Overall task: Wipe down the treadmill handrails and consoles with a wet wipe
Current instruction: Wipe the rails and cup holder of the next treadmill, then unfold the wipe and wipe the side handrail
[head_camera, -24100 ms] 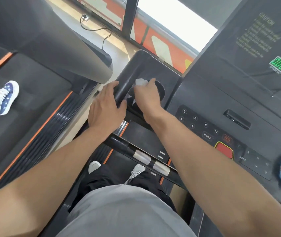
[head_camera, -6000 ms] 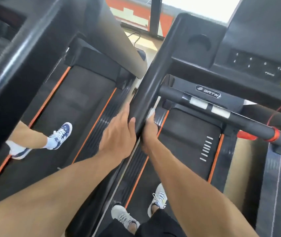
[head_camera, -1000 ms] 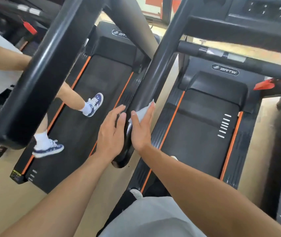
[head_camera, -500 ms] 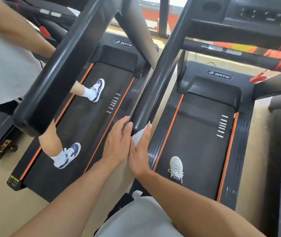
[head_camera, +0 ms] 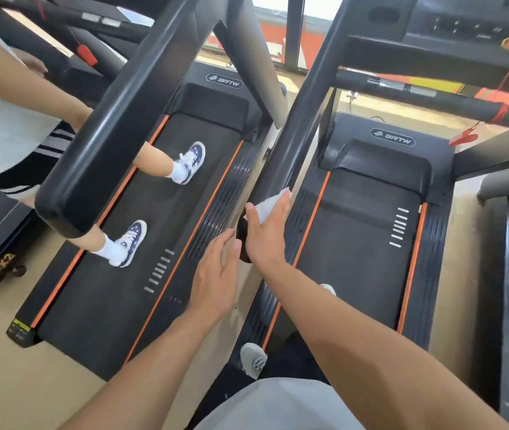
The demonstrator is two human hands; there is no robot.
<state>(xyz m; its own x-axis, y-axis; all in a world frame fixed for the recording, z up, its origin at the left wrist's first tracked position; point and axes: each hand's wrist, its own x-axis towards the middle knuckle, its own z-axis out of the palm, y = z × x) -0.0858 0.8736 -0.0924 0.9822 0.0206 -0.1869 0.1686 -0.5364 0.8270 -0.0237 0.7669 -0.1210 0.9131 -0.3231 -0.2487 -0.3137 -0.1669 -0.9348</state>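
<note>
At far left, another person's sneakers (head_camera: pixel 193 161) are seen on the neighbouring belt (head_camera: pixel 141 243). The left hand (head_camera: pixel 216 276) is held flat with fingers straight, gripping nothing, just beside the lower end of the handrail (head_camera: pixel 303 119). The wipe (head_camera: pixel 267 204) is pressed against that rail end under the right hand (head_camera: pixel 267 232), fingers extended over it. To the right lies the belt (head_camera: pixel 358 243) of the treadmill being cleaned, with the console (head_camera: pixel 464 29) above it.
</note>
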